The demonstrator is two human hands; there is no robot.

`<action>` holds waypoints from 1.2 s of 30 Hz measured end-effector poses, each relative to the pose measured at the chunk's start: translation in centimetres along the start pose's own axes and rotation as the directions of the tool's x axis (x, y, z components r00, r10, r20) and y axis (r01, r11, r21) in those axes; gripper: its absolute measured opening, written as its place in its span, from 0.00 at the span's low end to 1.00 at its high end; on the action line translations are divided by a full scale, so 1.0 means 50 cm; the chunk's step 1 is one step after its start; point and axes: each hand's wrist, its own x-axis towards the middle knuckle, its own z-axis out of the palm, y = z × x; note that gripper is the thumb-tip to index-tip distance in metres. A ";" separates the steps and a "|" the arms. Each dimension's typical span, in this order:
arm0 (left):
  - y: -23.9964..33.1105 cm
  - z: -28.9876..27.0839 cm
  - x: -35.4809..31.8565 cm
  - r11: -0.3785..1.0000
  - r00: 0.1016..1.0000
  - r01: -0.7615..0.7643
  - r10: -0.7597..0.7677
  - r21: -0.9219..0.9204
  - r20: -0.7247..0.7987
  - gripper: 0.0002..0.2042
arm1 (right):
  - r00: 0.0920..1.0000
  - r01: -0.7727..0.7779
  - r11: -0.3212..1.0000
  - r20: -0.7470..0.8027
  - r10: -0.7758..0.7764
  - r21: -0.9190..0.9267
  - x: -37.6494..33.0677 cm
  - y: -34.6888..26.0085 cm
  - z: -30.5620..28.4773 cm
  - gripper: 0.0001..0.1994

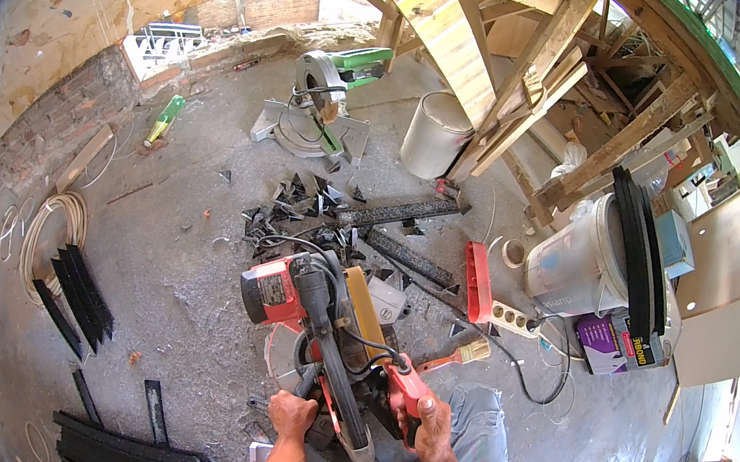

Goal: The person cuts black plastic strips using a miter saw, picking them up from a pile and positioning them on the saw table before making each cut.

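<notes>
A red and black miter saw [348,374] stands on the floor right in front of me. My right hand [433,432] is wrapped round its red handle [407,389]. On the left side of the saw, my left hand [293,415] is closed beside the blade guard, on a dark part or piece whose kind I cannot make out. Just beyond the saw lie several small black offcuts [294,197] and two speckled black strips [406,212]. A paintbrush [456,357] with a red handle rests close to the saw's right side, by my knee.
Black strips lie at left [84,297] and in a stack at lower left [135,453], near a coiled hose [57,234]. Right are a power strip [509,319], a red tray [477,282] and a white bucket [579,260]. A green miter saw [322,101] stands farther off.
</notes>
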 end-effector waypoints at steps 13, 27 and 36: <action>-0.008 0.008 0.006 1.000 1.000 0.002 -0.002 -0.006 0.003 0.19 | 1.000 0.006 1.000 0.001 -0.006 -0.014 -0.003 -0.006 0.004 0.35; -0.006 0.010 0.004 1.000 1.000 -0.005 0.005 0.010 -0.017 0.18 | 1.000 0.002 1.000 0.001 -0.002 0.005 0.000 -0.005 0.002 0.33; -0.013 0.017 0.008 1.000 1.000 -0.022 0.021 -0.002 -0.022 0.18 | 1.000 0.010 1.000 0.019 -0.010 0.005 0.001 0.004 -0.003 0.34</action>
